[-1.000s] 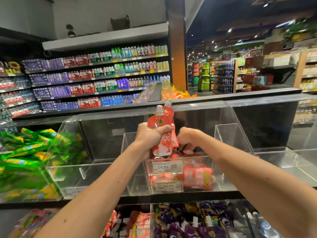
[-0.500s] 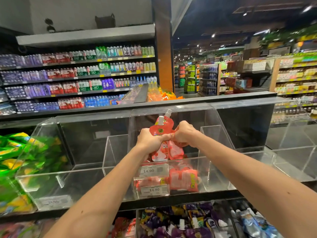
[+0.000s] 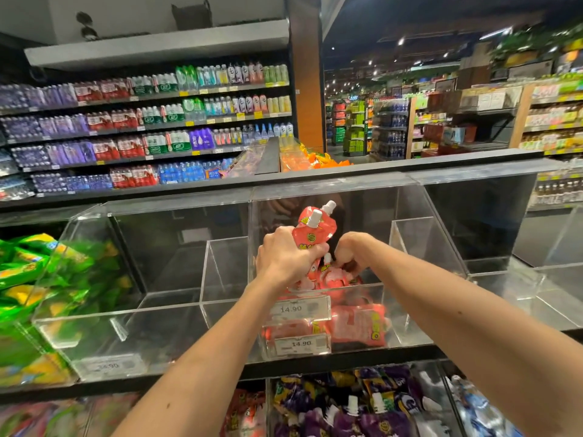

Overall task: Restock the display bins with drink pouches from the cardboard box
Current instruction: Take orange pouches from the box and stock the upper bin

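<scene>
Left hand grips red drink pouches upright, spouts up, above the clear bin. Right hand, just beside, pinches one lower down.

Left forearm bare, perhaps mole; right forearm bare.

Two hands are counted, a left hand and a right hand. Two red drink pouches are gripped upright in the left hand. Three price tags marked 14.90 are seen: two on the middle bin, one on the neighbouring bin.
</scene>
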### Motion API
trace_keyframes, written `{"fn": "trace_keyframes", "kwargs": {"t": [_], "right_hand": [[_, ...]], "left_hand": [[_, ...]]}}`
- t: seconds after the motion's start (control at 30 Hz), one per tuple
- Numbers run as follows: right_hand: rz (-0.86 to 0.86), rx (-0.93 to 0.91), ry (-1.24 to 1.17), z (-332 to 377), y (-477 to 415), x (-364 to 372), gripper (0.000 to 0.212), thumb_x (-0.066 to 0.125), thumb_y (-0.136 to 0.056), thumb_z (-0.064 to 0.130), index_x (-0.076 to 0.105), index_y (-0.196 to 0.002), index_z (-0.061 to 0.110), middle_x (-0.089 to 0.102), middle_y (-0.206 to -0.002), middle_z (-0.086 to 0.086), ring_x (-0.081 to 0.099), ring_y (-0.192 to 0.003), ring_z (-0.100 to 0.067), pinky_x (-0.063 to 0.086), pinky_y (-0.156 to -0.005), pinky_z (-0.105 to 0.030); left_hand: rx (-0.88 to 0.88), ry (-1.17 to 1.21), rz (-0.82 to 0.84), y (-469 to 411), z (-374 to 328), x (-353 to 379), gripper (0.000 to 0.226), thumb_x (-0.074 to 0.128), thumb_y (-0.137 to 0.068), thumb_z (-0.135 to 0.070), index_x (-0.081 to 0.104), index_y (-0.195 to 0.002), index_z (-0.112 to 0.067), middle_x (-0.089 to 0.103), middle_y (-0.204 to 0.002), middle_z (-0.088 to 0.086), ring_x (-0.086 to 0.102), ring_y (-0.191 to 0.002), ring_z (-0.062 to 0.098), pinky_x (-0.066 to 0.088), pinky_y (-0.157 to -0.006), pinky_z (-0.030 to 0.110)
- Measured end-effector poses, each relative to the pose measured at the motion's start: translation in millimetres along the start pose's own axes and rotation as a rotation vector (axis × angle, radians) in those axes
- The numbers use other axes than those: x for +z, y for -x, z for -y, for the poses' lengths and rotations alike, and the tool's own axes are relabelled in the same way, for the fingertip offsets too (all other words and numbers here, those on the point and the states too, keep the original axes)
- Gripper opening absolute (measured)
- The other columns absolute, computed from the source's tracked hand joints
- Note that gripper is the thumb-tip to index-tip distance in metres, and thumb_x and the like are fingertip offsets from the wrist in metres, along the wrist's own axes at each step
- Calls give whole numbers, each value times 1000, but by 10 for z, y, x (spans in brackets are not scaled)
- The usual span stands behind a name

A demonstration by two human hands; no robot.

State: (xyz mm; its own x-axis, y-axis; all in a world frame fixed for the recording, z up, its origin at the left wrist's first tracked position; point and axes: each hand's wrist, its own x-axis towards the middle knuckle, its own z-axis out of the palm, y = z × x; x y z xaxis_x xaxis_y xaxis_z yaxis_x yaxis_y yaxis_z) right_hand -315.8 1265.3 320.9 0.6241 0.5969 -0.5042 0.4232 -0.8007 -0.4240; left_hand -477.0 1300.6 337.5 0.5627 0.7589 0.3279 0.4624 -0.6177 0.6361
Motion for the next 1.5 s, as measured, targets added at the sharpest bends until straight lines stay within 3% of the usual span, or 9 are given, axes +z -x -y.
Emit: {"fn": "trace_keyframes", "kwargs": {"t": [0.3, 0.43, 0.63, 0.77, 0.87, 1.07, 1.23, 1.33, 1.5], "right_hand": [[167, -49, 32, 55, 429, 34, 44, 51, -101, 39, 59, -124, 2, 61, -132, -15, 60, -120, -32, 48, -101, -39], [-71, -195, 138, 17, 583, 6, 42, 55, -100, 34, 61, -123, 0, 65, -120, -13, 62, -98, -26, 49, -83, -35], [-12, -465, -666, 18, 731, -76, 25, 41, -103, 10, 65, -105, 4, 63, -75, -6, 61, -58, -14, 51, -53, -28], [22, -483, -753, -34, 827, -119, 33, 49, -103, 33, 64, -110, 4, 66, -79, -6, 64, -66, -18, 56, -64, -31], [-40, -472, -706, -52, 769, -155, 40, 59, -97, 42, 66, -113, 6, 70, -96, -11, 67, -81, -22, 58, -79, -38], [-256, -409, -609, -49, 672, -196, 31, 67, -92, 40, 65, -104, 11, 67, -83, -6, 60, -66, -17, 52, -59, -29], [-766, -322, 206, -88, 702, -208, 22, 61, -94, 22, 66, -110, 8, 67, -110, -16, 65, -103, -37, 49, -77, -38], [-656, -280, 443, -108, 717, -160, 31, 52, -96, 9, 58, -127, 7, 61, -123, -18, 60, -116, -36, 48, -84, -38], [-445, -115, 437, -48, 648, -131, 37, 50, -102, 22, 57, -134, 5, 59, -134, -15, 57, -123, -32, 47, -97, -36]], "left_hand": [[-110, 186, 10, 4, 38, 16, 45, 74, -70, -63, 71, -71, -19, 71, -65, -3, 71, -68, 14, 59, -75, 40], [-183, 204, 12, 18, -27, -35, 42, 75, -74, -62, 67, -75, -21, 70, -73, -2, 64, -74, 12, 53, -78, 33], [-302, 508, 93, 20, -92, -83, 52, 82, -62, -62, 75, -86, -16, 76, -79, 0, 73, -76, 17, 59, -82, 39], [-315, 582, 107, -34, -123, -70, 41, 80, -74, -50, 72, -90, -13, 76, -79, 2, 74, -78, 20, 59, -84, 42], [-317, 621, 185, -66, -129, -52, 29, 74, -85, -37, 70, -95, -10, 77, -79, 5, 75, -75, 21, 60, -78, 40], [-233, 645, 297, -63, -209, -101, 14, 61, -94, -8, 68, -81, -9, 72, -75, 8, 68, -64, 21, 57, -69, 37], [-58, 253, 159, -20, -244, -241, 35, 57, -96, -18, 49, -62, -15, 51, -63, 1, 50, -63, 20, 37, -59, 32], [-50, 328, 188, -16, -278, -315, 33, 57, -97, -20, 50, -65, -16, 52, -64, 2, 51, -61, 18, 40, -64, 32], [25, 331, 235, 74, -280, -341, 40, 58, -97, -20, 47, -59, -19, 48, -59, -3, 46, -54, 11, 34, -59, 29]]}}
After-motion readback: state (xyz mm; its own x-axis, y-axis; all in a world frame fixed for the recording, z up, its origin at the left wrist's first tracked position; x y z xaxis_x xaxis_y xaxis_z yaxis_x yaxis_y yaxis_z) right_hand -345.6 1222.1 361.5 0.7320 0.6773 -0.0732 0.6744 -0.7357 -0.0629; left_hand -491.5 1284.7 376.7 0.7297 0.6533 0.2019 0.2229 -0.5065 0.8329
